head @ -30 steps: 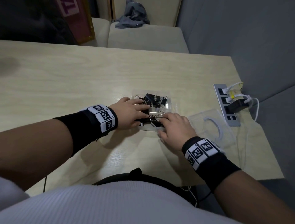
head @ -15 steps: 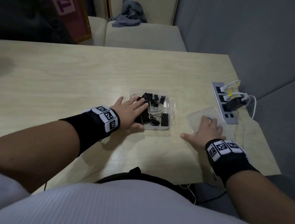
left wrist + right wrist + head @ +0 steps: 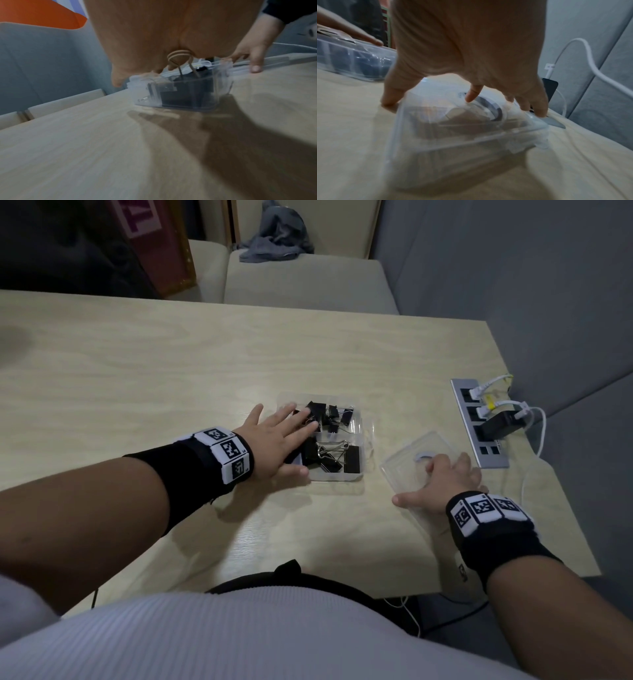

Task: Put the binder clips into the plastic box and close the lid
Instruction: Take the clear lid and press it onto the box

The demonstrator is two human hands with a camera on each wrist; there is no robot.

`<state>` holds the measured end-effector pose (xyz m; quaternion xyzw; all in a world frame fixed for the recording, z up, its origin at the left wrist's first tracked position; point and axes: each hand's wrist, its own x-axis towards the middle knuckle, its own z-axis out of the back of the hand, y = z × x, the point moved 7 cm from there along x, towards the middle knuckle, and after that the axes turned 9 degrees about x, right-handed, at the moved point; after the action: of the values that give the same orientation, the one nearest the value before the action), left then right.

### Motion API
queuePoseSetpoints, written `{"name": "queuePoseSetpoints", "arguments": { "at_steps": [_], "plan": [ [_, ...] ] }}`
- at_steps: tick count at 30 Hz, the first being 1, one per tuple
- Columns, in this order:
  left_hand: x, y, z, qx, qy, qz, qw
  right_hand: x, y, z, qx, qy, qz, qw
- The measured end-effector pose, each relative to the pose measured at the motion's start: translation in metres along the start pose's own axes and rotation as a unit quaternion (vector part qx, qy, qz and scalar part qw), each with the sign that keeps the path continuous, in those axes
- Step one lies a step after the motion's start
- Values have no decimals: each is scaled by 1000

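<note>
A clear plastic box (image 3: 360, 419) sits mid-table with several black binder clips (image 3: 330, 455) inside. My left hand (image 3: 274, 440) lies flat over its left part, fingers straight on the clips; the left wrist view shows the palm (image 3: 171, 33) above the box (image 3: 180, 94) and a wire clip handle against it. To the right, the clear lid (image 3: 407, 457) lies on the table. My right hand (image 3: 445, 477) spans it. In the right wrist view the thumb is at the left edge of the lid (image 3: 453, 128), the outer fingers curl at its right edge, and the index finger is on top.
A grey power strip (image 3: 479, 453) with a black charger (image 3: 500, 424) and white cables lies just beyond the lid near the table's right edge. A grey partition stands to the right. Cushioned seats with a bundled cloth (image 3: 274, 237) are behind the table.
My right hand left the box, moved right and settled on the lid. My left hand's fingers straightened and spread over the clips in the box.
</note>
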<state>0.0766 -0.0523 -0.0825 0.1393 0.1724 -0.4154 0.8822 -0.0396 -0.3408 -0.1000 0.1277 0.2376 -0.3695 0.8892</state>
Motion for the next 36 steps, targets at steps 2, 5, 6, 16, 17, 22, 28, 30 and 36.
{"name": "queuePoseSetpoints", "arguments": {
  "at_steps": [2,5,6,16,17,22,28,30,36],
  "plan": [
    [-1,11,9,-42,-40,22,998,0,-1,2,-14,6,3,1000],
    [-4,32,13,-88,-48,47,994,1,0,3,-14,25,13,1000],
    [-6,38,12,-91,-36,47,994,2,0,2,-14,32,14,999],
    [-16,72,3,-153,11,62,986,0,7,0,-25,4,8,1000],
    [-16,72,6,-158,0,64,985,0,7,0,-22,1,8,1000],
    [-16,68,16,-131,4,59,990,-1,6,0,-15,-1,6,1000],
    [-14,53,23,-92,53,62,992,0,7,-1,-13,-3,0,1000],
    [-14,54,30,-123,57,70,988,1,6,-2,-12,-3,-1,1000],
    [-12,40,64,-138,83,91,983,0,6,-3,-14,-1,-2,1000]
  ]
}}
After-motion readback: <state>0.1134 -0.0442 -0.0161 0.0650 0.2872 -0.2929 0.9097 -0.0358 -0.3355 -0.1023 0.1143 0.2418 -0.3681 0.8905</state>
